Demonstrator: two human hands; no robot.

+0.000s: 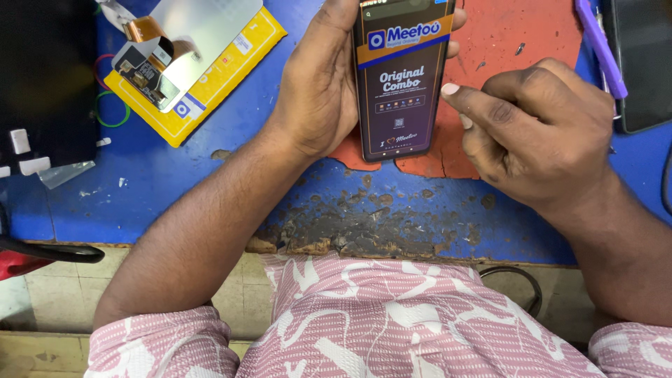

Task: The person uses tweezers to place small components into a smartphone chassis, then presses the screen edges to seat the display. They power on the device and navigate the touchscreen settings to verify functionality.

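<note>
Left hand (318, 87) grips the film-covered phone (400, 77) near the worktop's (175, 189) far edge while right hand (539, 129), fingers pinched together, picks at its edge.

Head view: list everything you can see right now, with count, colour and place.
phone: one, dark printed film, held upright at centre
screen part: one, silver with copper flex, top left on yellow card
red mat: one, under phone
table: blue, worn front edge
purple tool: one, top right
rubber bands: red and green, left
left hand: grips phone
right hand: fingertip at phone's right edge
</note>
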